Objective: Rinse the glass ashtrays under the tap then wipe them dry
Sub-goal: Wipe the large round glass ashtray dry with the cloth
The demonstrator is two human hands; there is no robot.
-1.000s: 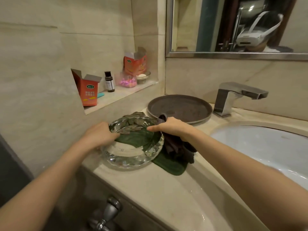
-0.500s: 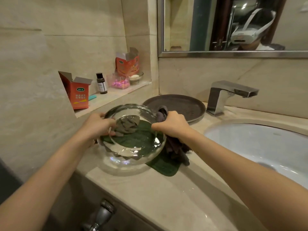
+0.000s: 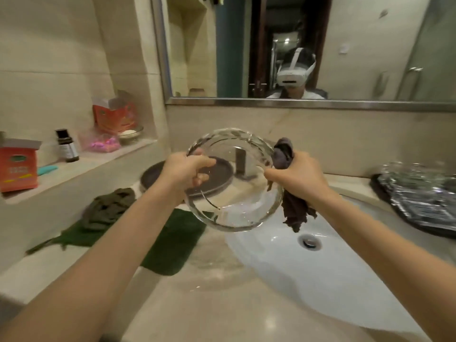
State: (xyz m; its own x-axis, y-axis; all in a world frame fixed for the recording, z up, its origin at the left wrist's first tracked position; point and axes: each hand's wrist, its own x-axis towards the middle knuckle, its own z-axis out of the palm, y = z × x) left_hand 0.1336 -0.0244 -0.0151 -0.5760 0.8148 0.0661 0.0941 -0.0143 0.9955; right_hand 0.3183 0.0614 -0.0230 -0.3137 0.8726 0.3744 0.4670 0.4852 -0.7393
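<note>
Location: a bathroom, at the vanity. Indicators: a white oval basin (image 3: pixel 308 280) with a drain (image 3: pixel 310 241) set in a beige stone counter (image 3: pixel 222 304); a metal-framed mirror (image 3: pixel 308 45) above it; beige tiled walls; a recessed wall niche (image 3: pixel 81 159) holding a small dark bottle (image 3: pixel 66 145) and red cartons (image 3: pixel 18 165). A glass shower door shows in the mirror.

Both hands now hold the glass ashtray (image 3: pixel 234 181) tilted in the air over the sink (image 3: pixel 320 280), lifted off the green mat (image 3: pixel 172 248), where it rested a second ago. A crumpled grey cloth (image 3: pixel 108 211) lies uncovered on that mat.
</note>
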